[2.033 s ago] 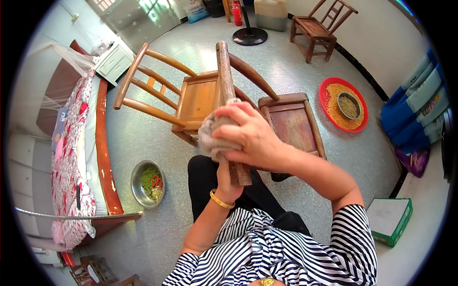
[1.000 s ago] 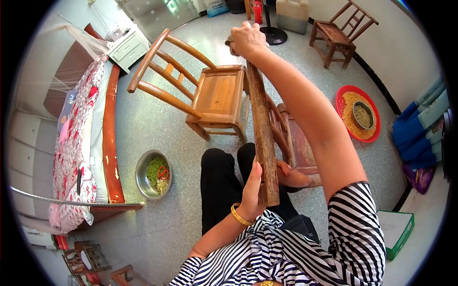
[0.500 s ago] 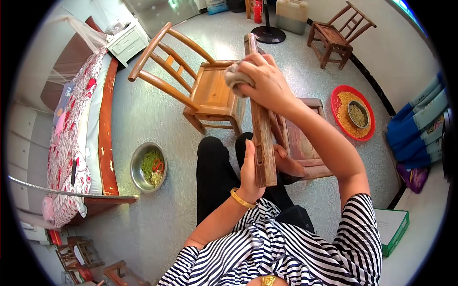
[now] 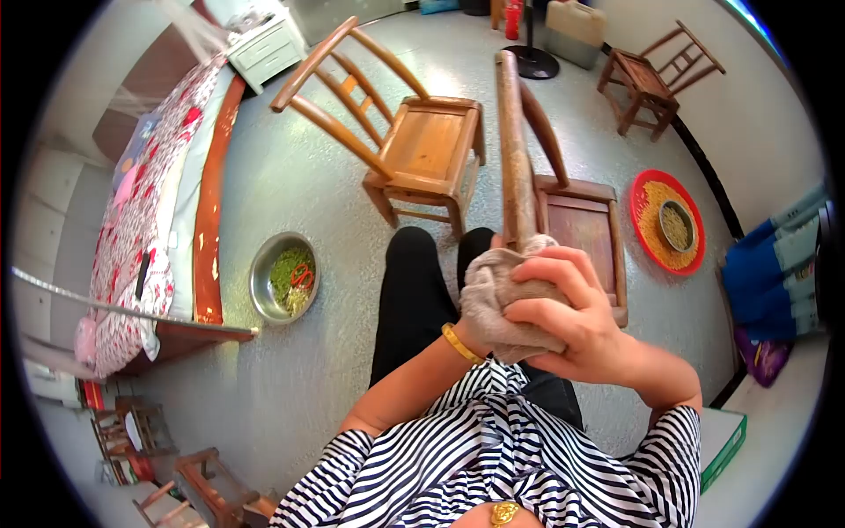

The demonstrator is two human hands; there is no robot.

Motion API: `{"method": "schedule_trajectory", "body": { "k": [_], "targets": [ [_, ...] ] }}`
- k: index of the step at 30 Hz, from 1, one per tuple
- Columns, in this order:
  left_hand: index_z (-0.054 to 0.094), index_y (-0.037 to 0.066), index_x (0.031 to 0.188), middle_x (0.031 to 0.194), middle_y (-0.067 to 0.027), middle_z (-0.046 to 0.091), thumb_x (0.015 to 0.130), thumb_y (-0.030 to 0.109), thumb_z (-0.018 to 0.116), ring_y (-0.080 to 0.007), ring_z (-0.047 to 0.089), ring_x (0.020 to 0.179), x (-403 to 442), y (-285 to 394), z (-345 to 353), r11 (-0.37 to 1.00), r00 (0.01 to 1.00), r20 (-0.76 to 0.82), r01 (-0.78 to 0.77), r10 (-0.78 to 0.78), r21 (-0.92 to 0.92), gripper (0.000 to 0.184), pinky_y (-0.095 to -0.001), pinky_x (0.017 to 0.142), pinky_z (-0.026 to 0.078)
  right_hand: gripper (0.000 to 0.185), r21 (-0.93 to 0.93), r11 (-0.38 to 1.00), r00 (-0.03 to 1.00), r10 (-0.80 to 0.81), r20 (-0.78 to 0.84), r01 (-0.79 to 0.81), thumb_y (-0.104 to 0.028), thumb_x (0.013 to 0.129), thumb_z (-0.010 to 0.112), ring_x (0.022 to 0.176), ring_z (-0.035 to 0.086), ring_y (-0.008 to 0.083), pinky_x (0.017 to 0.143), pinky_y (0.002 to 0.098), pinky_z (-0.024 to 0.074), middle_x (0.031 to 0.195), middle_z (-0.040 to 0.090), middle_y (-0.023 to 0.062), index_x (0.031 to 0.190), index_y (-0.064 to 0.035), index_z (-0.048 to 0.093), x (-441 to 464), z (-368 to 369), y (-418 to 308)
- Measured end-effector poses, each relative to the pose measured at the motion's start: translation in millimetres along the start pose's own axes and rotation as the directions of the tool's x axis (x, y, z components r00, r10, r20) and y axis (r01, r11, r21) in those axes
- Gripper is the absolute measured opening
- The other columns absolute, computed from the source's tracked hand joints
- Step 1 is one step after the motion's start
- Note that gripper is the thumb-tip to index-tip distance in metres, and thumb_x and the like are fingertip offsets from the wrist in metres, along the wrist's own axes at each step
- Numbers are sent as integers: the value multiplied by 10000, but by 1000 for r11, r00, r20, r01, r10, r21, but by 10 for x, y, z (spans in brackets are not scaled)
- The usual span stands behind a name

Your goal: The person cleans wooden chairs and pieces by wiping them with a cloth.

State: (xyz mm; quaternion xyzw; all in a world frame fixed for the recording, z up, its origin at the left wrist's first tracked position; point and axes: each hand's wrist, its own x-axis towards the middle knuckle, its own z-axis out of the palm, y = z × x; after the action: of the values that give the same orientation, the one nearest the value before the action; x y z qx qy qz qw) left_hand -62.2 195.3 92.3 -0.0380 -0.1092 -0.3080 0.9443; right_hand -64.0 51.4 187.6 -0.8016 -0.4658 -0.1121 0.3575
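A worn wooden chair (image 4: 515,167) is tilted in front of my body, its long rail pointing away from me and its reddish seat panel to the right. My right hand (image 4: 563,308) presses a crumpled grey-beige cloth (image 4: 497,299) around the near end of that rail, fingers curled over it. Behind the cloth is my left hand (image 4: 473,336), at the same end of the chair. Its fingers are hidden; mostly the wrist with a yellow bangle (image 4: 459,343) shows.
A lighter wooden chair (image 4: 427,141) stands ahead. On the floor to the left sits a metal bowl (image 4: 255,286) with green pieces and red-handled scissors (image 4: 302,276). A red tray (image 4: 635,207) of yellow grains lies right, a bed (image 4: 207,211) left. Another small chair (image 4: 642,75) stands by the wall.
My right hand has brought the cloth from the rail's far part down to its near end, beside my left hand. The rail has turned slightly, and the view has shifted.
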Motion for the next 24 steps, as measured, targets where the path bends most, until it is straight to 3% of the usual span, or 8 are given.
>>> {"method": "schedule_trajectory", "body": {
  "k": [1,2,3,5,7,11,15,24],
  "targets": [
    [458,93,1188,1133,-59,526,849,310,567,-213,501,1080,26,-18,125,746,972,29,-197,232,636,417,-367,945,403,449,17,1000,1000,-23,11,23,-141,492,742,1035,456,342,888,430,401,1082,503,108,915,-111,593,23,-6,31],
    [516,82,1123,1023,-43,590,806,305,635,-209,576,969,65,-22,178,117,903,182,-244,388,963,405,-347,878,459,448,-10,1000,1000,-7,-5,7,-144,493,742,1024,463,341,884,428,402,1075,506,107,914,-110,595,63,-6,66],
    [543,48,1071,929,-24,611,792,234,656,-184,602,871,181,12,82,-511,722,627,-436,293,741,353,-312,801,496,446,-36,999,1000,8,-21,-8,-147,494,743,1014,469,341,879,426,403,1068,508,106,914,-109,598,108,-7,109],
    [519,28,1095,992,-27,596,803,196,643,-152,595,902,223,6,-40,72,829,401,-462,390,884,359,-307,769,502,430,-43,998,999,43,-21,-44,-131,501,730,988,484,328,861,402,409,1048,519,117,906,-87,595,210,-25,212],
    [487,68,1169,1097,-6,552,886,283,542,-94,557,968,75,-144,-54,793,882,-279,-155,380,589,359,-268,789,473,400,-58,995,995,76,-60,-80,-89,519,693,991,490,327,864,394,408,1048,525,128,904,-61,588,328,-18,344],
    [354,70,1317,1215,-52,498,944,305,416,-115,503,1079,258,-173,223,790,792,-346,-257,502,557,445,-280,910,417,341,-78,989,986,116,-122,-126,-3,580,604,982,509,320,876,374,402,1039,536,139,920,-23,578,582,5,692],
    [20,20,1423,1434,-148,176,879,217,549,-194,188,1326,336,-151,202,221,800,5,-172,600,960,785,-298,1073,183,303,-161,981,981,74,-180,-104,-7,644,596,981,517,306,868,362,401,1031,553,125,947,-20,582,833,23,1109],
    [-42,0,1420,1446,-164,178,817,33,577,-175,270,1280,346,-162,199,406,851,-88,-155,518,901,865,-268,1037,253,259,-375,902,943,91,-321,-214,-158,801,596,975,537,303,844,359,413,1044,562,124,1047,-77,589,1470,3,2286]
  ]
}}
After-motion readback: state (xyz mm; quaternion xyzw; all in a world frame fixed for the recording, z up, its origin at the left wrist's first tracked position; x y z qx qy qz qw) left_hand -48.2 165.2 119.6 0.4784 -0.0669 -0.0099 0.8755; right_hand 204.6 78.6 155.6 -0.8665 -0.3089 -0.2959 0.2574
